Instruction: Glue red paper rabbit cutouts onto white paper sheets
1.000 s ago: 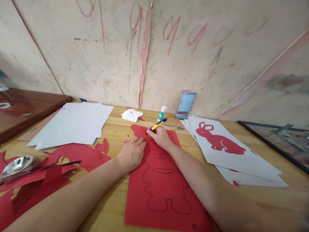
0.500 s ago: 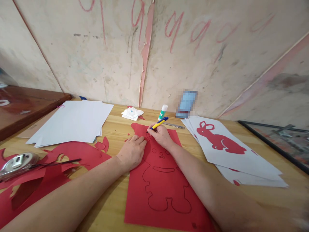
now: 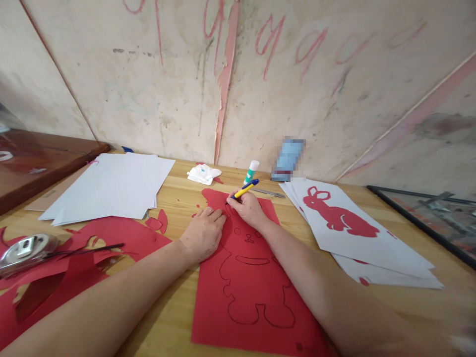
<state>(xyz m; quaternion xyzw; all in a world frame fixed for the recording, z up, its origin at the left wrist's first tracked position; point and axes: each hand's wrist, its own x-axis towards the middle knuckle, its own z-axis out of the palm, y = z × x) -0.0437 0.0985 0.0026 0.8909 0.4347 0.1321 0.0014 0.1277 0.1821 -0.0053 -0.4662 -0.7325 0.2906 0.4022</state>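
Note:
A red sheet of paper [image 3: 256, 292] lies in front of me with a dark outline of a cartoon animal on it, with a small face and a curved band below it. My right hand [image 3: 248, 210] is closed around a yellow and blue pen [image 3: 243, 190], its tip at the upper part of the sheet. Beside it, my left hand [image 3: 205, 230] rests on the sheet's left edge, fingers slightly bent and pressing down, with nothing gripped in them. The two hands and the right forearm cover part of the drawing.
White sheets [image 3: 111, 186] and red paper scraps [image 3: 122, 233] lie left, with a tape measure [image 3: 28, 254]. Behind are a tissue [image 3: 204, 174], a glue stick [image 3: 252, 171], a metal tool [image 3: 268, 192] and a phone [image 3: 288, 158]. Right: a red paper rabbit [image 3: 340, 215] on white paper.
Almost nothing differs. Both hands and the pen keep the same place on the red sheet; the view has shifted very slightly.

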